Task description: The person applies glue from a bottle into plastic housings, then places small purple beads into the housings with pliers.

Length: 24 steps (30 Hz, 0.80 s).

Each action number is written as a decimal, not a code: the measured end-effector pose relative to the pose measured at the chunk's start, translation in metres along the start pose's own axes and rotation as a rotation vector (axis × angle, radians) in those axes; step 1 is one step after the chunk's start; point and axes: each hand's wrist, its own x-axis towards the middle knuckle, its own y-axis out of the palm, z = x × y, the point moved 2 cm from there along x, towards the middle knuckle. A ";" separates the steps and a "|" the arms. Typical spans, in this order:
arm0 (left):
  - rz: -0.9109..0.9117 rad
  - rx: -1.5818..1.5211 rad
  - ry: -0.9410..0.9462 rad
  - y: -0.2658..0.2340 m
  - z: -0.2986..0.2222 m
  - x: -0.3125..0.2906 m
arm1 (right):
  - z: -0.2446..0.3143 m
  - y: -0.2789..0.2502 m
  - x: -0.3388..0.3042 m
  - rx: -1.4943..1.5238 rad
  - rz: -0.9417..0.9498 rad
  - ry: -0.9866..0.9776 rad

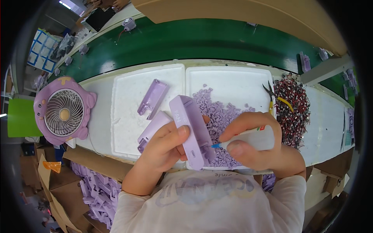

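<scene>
My left hand (159, 149) grips a long lilac plastic housing (186, 134) by its side, tilted so that its hollow inside faces right. In my right hand (272, 155) is a small white squeeze bottle (258, 139), fingers and thumb wrapped round it. The bottle's blue nozzle (216, 145) points into the lower end of the housing; whether it touches the plastic I cannot tell. Two more lilac housings lie on the left white tray (124, 108): an open one (155, 96) farther back and another (153, 130) partly behind my left hand.
Small lilac parts (221, 110) are heaped in the right white tray (237, 73). Yellow-handled pliers (271, 95) lie by a pile of red-black wired parts (291, 112). A lilac fan (64, 112) stands left. Behind runs a green conveyor (186, 40); a box of housings (99, 194) sits below left.
</scene>
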 end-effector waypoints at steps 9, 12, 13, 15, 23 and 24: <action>-0.014 -0.024 0.023 0.005 0.000 0.001 | -0.003 0.003 0.004 -0.051 -0.001 -0.171; 0.009 -0.029 0.016 0.004 0.000 0.002 | -0.003 0.004 0.004 -0.084 0.005 -0.204; 0.009 -0.029 0.016 0.005 -0.001 0.001 | -0.003 0.004 0.004 -0.072 0.001 -0.179; -0.030 -0.021 0.009 0.008 -0.002 0.001 | -0.002 0.003 0.004 -0.060 -0.002 -0.153; -0.032 -0.012 0.023 0.006 -0.002 0.001 | 0.002 0.001 0.003 -0.093 0.056 -0.105; -0.043 -0.003 0.028 0.006 -0.002 0.001 | 0.001 0.001 0.003 -0.093 0.055 -0.104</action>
